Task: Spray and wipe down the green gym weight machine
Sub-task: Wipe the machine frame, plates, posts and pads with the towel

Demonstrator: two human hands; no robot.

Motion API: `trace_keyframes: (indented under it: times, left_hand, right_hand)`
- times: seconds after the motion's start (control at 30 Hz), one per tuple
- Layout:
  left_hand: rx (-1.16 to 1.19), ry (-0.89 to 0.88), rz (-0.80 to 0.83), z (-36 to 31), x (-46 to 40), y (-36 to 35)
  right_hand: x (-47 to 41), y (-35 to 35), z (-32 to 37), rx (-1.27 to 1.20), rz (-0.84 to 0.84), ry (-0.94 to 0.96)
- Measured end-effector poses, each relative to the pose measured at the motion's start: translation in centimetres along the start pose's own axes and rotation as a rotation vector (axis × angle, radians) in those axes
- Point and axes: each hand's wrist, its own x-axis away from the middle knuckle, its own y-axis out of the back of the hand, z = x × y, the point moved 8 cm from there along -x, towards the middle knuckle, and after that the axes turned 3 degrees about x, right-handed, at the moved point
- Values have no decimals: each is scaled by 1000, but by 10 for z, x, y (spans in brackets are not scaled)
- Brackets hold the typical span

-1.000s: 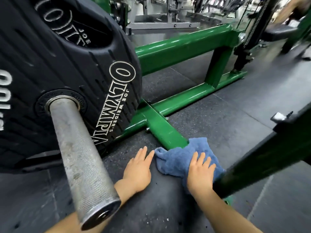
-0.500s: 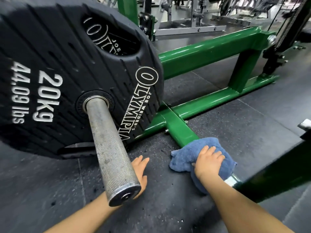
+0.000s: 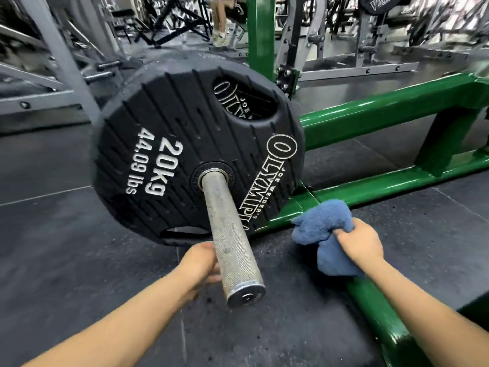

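Observation:
The green weight machine frame [image 3: 383, 186] runs along the floor at right, with an upper beam [image 3: 383, 115] and a nearer bar [image 3: 381, 316] under my right forearm. My right hand [image 3: 360, 243] grips a bunched blue cloth [image 3: 321, 223], held just above the joint of the green floor bars. A black 20 kg plate [image 3: 185, 144] hangs on a knurled steel sleeve [image 3: 230, 242] that points toward me. My left hand [image 3: 197, 263] is beside the sleeve on its left, and its fingers are hidden behind the steel.
Dark rubber floor tiles [image 3: 66, 247] spread left and front. Grey machine frames [image 3: 60, 64] and racks stand at the back. A green upright post [image 3: 260, 35] rises behind the plate. A person's legs [image 3: 219, 19] show far back.
My right hand went from pressing the cloth flat on the green bar to gripping it bunched and lifted. My left hand left the floor and rose beside the sleeve. The view pulled back and up.

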Motion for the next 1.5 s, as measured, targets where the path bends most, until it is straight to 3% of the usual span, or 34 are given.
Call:
trace_keyframes:
  times: [0.17,0.4,0.53,0.63,0.77,0.93,1.23,1.43,1.5]
  left_hand:
    - [281,32,-67,-41,11,24]
    - [433,82,-34,-74,37,14]
    - [511,89,-10,-77,39,15]
    - [525,62,17,-81,31,11]
    - [519,59,46,-73,29,12]
    - [389,104,146,-64,29,14]
    - [297,47,84,-79,35,22]
    - [350,138,58,-73,58,20]
    - [351,146,57,-75,66,16]
  right_hand:
    - [36,27,100,-96,150,241]
    - [103,59,215,-206,294,417]
    - [136,38,254,-223,578,516]
    - [137,25,256,-208,591,516]
    - [112,6,278,202,270,538]
    - [90,2,302,191,95,439]
    - [118,18,278,158,333,579]
    - [160,42,242,149,597,603]
    - [164,44,236,182,613,595]
